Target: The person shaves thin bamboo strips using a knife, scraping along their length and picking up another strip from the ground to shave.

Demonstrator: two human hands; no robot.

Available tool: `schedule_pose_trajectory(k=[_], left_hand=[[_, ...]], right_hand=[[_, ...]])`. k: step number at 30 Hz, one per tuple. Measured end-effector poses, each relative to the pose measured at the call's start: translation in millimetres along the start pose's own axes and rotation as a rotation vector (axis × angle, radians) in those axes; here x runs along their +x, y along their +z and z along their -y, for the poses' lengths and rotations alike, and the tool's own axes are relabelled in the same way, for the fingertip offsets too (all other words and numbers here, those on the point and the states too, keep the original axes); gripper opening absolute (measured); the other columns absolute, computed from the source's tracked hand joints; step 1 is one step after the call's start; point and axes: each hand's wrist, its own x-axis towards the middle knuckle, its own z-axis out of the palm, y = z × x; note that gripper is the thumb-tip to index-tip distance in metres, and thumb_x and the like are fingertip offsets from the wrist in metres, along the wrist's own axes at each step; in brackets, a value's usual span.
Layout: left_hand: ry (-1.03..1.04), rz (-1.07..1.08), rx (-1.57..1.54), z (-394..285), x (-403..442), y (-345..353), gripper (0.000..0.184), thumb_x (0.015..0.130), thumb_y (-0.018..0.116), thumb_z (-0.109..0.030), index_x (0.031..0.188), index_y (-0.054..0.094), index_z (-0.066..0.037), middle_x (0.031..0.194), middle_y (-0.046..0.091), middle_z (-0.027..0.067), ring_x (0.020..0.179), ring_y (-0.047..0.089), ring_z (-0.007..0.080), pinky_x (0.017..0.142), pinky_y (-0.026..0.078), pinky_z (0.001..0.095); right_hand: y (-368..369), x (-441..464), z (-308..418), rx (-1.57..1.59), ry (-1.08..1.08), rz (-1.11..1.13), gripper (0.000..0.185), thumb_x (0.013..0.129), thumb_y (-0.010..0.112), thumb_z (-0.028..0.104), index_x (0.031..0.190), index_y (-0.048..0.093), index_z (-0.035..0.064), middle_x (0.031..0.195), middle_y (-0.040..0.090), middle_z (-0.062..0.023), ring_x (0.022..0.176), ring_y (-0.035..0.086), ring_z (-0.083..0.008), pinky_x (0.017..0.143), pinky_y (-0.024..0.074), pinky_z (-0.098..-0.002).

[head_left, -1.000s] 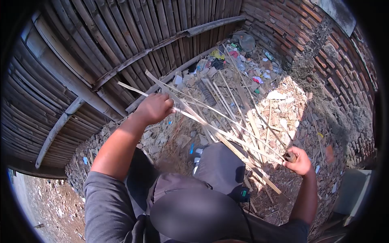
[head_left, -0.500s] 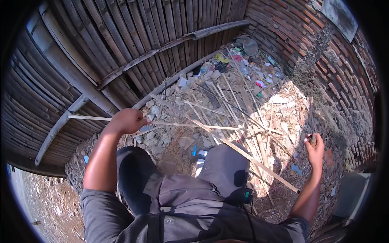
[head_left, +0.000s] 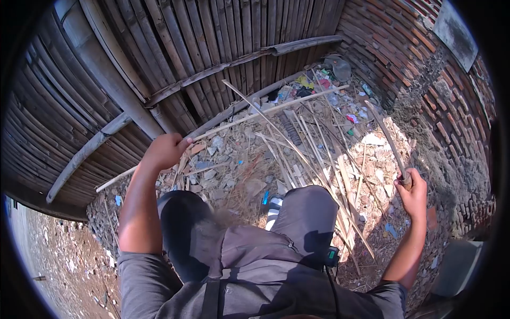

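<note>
My left hand (head_left: 163,150) is closed around a long, thin bamboo strip (head_left: 271,110), which slants up to the right across the view. In my right hand (head_left: 413,195) is the handle of a machete (head_left: 391,139). Its narrow dark blade points up and away, apart from the strip. A second long bamboo strip (head_left: 276,129) crosses the held one beyond my knees; I cannot tell whether they touch. Further split bamboo strips (head_left: 340,181) lie in a loose pile in front of my right knee (head_left: 307,218).
A bamboo-slat wall (head_left: 212,42) rises ahead and to the left. At the right stands a rough brick wall (head_left: 388,48). Rubble and litter (head_left: 313,85) fill the corner between them. Beside my right hip sits a small dark device (head_left: 332,256) with a green light and a cable.
The held strip's far end has swung upward, away from me. The machete blade now points up and shows along its length. The second strip has shifted and lies more steeply.
</note>
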Motion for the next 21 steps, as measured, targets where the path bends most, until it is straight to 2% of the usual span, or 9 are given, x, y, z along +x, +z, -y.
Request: schedule_pose_trajectory(k=[4, 7, 11, 13, 14, 16, 18, 20, 21], left_hand=[[-0.092, -0.166, -0.172, 15.0, -11.6, 11.8, 0.054, 0.105, 0.056, -0.05, 0.101, 0.072, 0.001, 0.095, 0.072, 0.0265, 0.095, 0.068, 0.0471, 0.083, 0.052, 0.0514], [-0.124, -0.178, -0.282, 18.9, -16.3, 29.6, 0.052, 0.105, 0.056, -0.049, 0.102, 0.07, 0.001, 0.095, 0.072, 0.0258, 0.095, 0.068, 0.0469, 0.083, 0.051, 0.0509], [-0.168, -0.154, -0.32, 10.2, -13.2, 36.3, 0.05, 0.104, 0.056, -0.05, 0.105, 0.071, -0.002, 0.095, 0.072, 0.0244, 0.097, 0.068, 0.0459, 0.083, 0.052, 0.0503], [-0.169, -0.22, -0.275, 3.4, -10.5, 38.5, 0.048, 0.105, 0.057, -0.048, 0.103, 0.07, -0.001, 0.093, 0.072, 0.0242, 0.093, 0.069, 0.0435, 0.082, 0.052, 0.0496], [-0.169, -0.254, -0.25, -0.4, -9.5, 39.3, 0.048, 0.105, 0.058, -0.046, 0.102, 0.07, 0.0, 0.092, 0.072, 0.0241, 0.092, 0.07, 0.0424, 0.082, 0.052, 0.0492], [-0.212, -0.264, -0.202, -5.1, -9.8, 42.1, 0.047, 0.104, 0.057, -0.047, 0.103, 0.071, -0.002, 0.096, 0.073, 0.0255, 0.098, 0.069, 0.0461, 0.085, 0.052, 0.0526], [-0.257, -0.247, -0.171, -4.1, -14.0, 52.0, 0.049, 0.103, 0.056, -0.049, 0.104, 0.073, -0.003, 0.097, 0.073, 0.0258, 0.098, 0.069, 0.0467, 0.087, 0.052, 0.0546], [-0.211, -0.24, -0.207, 11.3, -13.5, 65.7, 0.048, 0.102, 0.058, -0.049, 0.102, 0.073, -0.004, 0.094, 0.073, 0.0259, 0.097, 0.069, 0.0467, 0.085, 0.053, 0.0541], [-0.198, -0.23, -0.226, 14.7, -15.3, 67.2, 0.047, 0.102, 0.059, -0.049, 0.101, 0.073, -0.004, 0.094, 0.073, 0.0261, 0.097, 0.07, 0.0466, 0.085, 0.053, 0.0538]], right_hand=[[-2.5, -5.8, 35.4, -0.029, 0.036, 0.104, 0.027, 0.081, 0.082, 0.006, 0.099, 0.062, 0.0005, 0.077, 0.063, -0.0075, 0.071, 0.054, -0.0157, 0.07, 0.0477, -0.0332], [13.1, -8.8, 42.8, 0.063, -0.043, 0.137, 0.029, 0.081, 0.083, 0.007, 0.098, 0.062, 0.0001, 0.078, 0.06, -0.0057, 0.073, 0.053, -0.0135, 0.07, 0.0472, -0.0321], [42.2, -2.9, 89.5, 0.142, -0.063, 0.193, 0.029, 0.082, 0.085, 0.009, 0.098, 0.062, 0.0007, 0.079, 0.061, -0.0059, 0.074, 0.055, -0.0134, 0.071, 0.0481, -0.0324], [66.2, 5.3, 112.0, 0.211, -0.071, 0.215, 0.029, 0.083, 0.085, 0.011, 0.098, 0.063, 0.0011, 0.08, 0.063, -0.0063, 0.075, 0.057, -0.0139, 0.072, 0.0493, -0.033], [78.5, 10.4, 121.9, 0.211, -0.096, 0.239, 0.029, 0.083, 0.085, 0.012, 0.099, 0.064, 0.0013, 0.082, 0.067, -0.0084, 0.078, 0.062, -0.0167, 0.074, 0.0515, -0.0349], [105.2, 18.0, 148.5, 0.246, -0.197, 0.239, 0.03, 0.083, 0.086, 0.013, 0.101, 0.065, 0.0018, 0.085, 0.07, -0.011, 0.08, 0.067, -0.0208, 0.076, 0.053, -0.0367], [134.6, 30.5, 166.8, 0.291, -0.255, 0.324, 0.032, 0.084, 0.085, 0.019, 0.104, 0.067, 0.0021, 0.086, 0.071, -0.0154, 0.082, 0.071, -0.0287, 0.076, 0.0541, -0.0393], [167.3, 43.1, 191.6, 0.251, -0.295, 0.352, 0.036, 0.084, 0.084, 0.026, 0.108, 0.069, 0.0037, 0.088, 0.072, -0.0197, 0.087, 0.072, -0.037, 0.078, 0.0548, -0.0428], [180.3, 50.2, 210.7, 0.205, -0.222, 0.442, 0.039, 0.084, 0.084, 0.029, 0.11, 0.069, 0.0044, 0.089, 0.072, -0.021, 0.091, 0.072, -0.0395, 0.079, 0.0547, -0.0451]])
